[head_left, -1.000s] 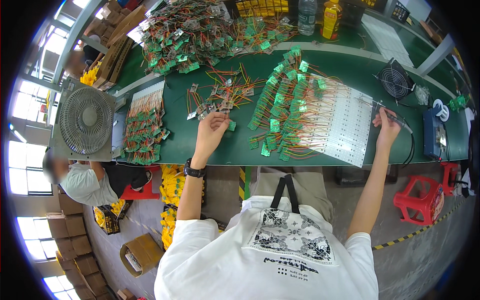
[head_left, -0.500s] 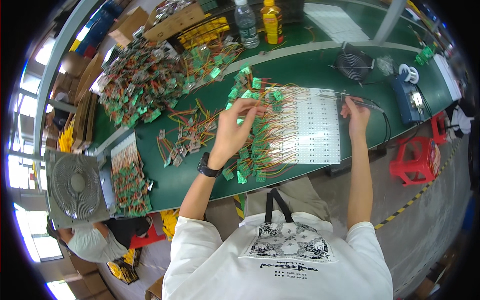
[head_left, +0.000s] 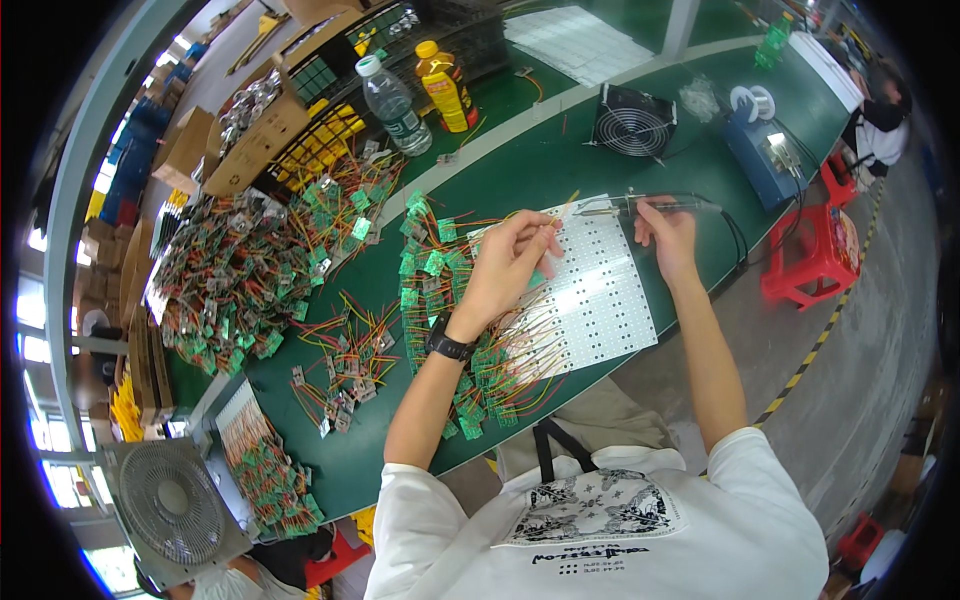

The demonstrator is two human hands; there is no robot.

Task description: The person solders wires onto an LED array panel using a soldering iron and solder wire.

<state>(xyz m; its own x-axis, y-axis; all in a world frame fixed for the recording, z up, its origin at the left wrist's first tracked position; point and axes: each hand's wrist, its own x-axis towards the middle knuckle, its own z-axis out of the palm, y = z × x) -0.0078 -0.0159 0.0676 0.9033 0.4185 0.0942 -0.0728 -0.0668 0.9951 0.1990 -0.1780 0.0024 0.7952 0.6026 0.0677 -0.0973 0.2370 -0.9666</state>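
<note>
A white board [head_left: 610, 300] with rows of dark dots lies on the green table, and many thin red and yellow wires [head_left: 535, 335] run onto it from small green circuit boards [head_left: 433, 262]. My left hand [head_left: 510, 262], with a dark watch at the wrist, is over the board's upper left part. Its fingers are pinched together on a thin wire, whose end sticks out toward the iron's tip. My right hand [head_left: 668, 236] grips a soldering iron [head_left: 680, 205] above the board's upper right edge. The iron's metal tip points left, toward the left fingertips; contact cannot be made out.
Left lie a big heap of wired circuit boards [head_left: 235, 275], a smaller pile [head_left: 350, 365] and a second wired board [head_left: 250, 425]. Behind stand a water bottle [head_left: 395, 105], a yellow bottle [head_left: 445, 85] and a small fan [head_left: 635, 122]. A blue soldering station [head_left: 765, 160] with solder spool stands right.
The view has turned, so the table appears tilted. My left hand has moved right across the board, closer to the iron's tip. The right hand still holds the iron.
</note>
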